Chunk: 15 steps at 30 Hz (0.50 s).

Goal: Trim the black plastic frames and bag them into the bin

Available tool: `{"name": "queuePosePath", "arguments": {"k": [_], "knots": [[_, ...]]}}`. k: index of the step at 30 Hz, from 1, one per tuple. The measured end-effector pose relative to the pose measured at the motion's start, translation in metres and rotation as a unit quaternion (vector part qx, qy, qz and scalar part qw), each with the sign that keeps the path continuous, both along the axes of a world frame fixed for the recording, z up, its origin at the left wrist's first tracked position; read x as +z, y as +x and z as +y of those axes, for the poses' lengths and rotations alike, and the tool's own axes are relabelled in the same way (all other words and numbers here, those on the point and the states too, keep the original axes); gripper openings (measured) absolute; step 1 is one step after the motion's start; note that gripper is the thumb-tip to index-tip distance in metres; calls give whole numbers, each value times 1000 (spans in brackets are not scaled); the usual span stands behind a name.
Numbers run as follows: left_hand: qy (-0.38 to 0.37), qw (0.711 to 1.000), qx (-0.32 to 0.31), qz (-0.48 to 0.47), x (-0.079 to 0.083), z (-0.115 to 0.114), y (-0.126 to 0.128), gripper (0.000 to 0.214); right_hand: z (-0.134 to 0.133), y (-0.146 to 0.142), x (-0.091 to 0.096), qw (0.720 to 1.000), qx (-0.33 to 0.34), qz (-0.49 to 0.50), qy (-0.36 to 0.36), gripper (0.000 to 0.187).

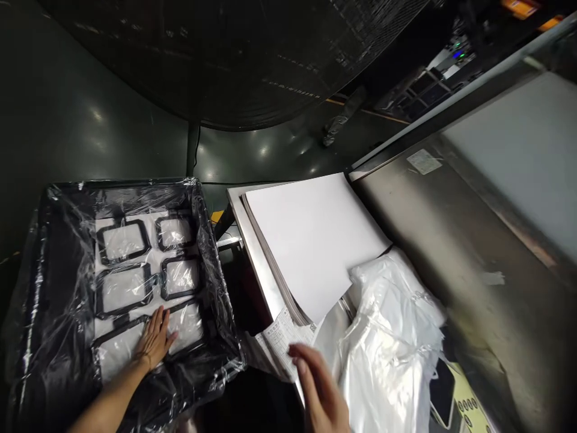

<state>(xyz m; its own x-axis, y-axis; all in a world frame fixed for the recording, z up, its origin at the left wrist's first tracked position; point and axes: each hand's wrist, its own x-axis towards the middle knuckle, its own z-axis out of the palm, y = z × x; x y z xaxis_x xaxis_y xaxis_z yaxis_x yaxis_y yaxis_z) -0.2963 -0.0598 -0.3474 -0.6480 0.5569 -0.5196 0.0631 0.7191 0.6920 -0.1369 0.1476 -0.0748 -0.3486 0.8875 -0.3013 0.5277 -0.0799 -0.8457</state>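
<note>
My left hand (pixel 154 339) lies flat, fingers stretched out, on the bagged black frames (pixel 122 240) inside a black bin (pixel 58 282) lined with clear plastic film. Several rectangular black frames in clear bags lie there on a white sheet. My right hand (pixel 321 388) hovers with fingers extended over a printed paper form (pixel 283 337) at the near edge of a stack of white sheets (pixel 311 237). It holds nothing. A heap of clear plastic bags (pixel 390 337) lies just right of that hand.
A steel worktable (pixel 451 240) runs to the right, with a pale panel (pixel 518 150) behind it. A large dark fan grille (pixel 234 54) hangs above the dark green floor (pixel 54 108). A phone (pixel 442 385) lies at the lower right.
</note>
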Motion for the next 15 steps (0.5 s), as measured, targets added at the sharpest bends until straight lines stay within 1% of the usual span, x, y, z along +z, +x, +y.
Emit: {"name": "queuePosePath", "arguments": {"k": [2, 3, 5, 6, 7, 8, 9, 11, 13, 15], "knots": [[2, 999, -37, 30, -11, -9, -1, 41, 35, -23, 2, 993, 61, -42, 92, 38], [6, 998, -51, 43, -15, -11, -2, 42, 52, -35, -3, 986, 82, -64, 130, 49], [17, 996, -63, 67, -19, -13, -6, 44, 80, -56, -18, 969, 109, -114, 189, 73], [25, 995, -62, 80, -19, -13, -8, 45, 89, -65, -27, 961, 117, -139, 208, 78], [34, 993, -58, 93, -17, -12, -9, 46, 96, -72, -35, 953, 126, -160, 223, 75], [46, 992, -52, 106, -12, -11, -10, 45, 99, -76, -42, 946, 134, -177, 236, 67], [60, 990, -46, 118, -6, -9, -10, 44, 99, -78, -48, 940, 143, -189, 246, 57], [98, 985, -42, 137, 12, -3, -11, 41, 92, -77, -53, 929, 160, -203, 265, 40], [145, 976, -52, 151, 38, 5, -10, 41, 81, -71, -54, 922, 174, -206, 278, 34], [195, 964, -72, 164, 68, 16, -10, 43, 69, -65, -52, 919, 185, -196, 289, 33]]}}
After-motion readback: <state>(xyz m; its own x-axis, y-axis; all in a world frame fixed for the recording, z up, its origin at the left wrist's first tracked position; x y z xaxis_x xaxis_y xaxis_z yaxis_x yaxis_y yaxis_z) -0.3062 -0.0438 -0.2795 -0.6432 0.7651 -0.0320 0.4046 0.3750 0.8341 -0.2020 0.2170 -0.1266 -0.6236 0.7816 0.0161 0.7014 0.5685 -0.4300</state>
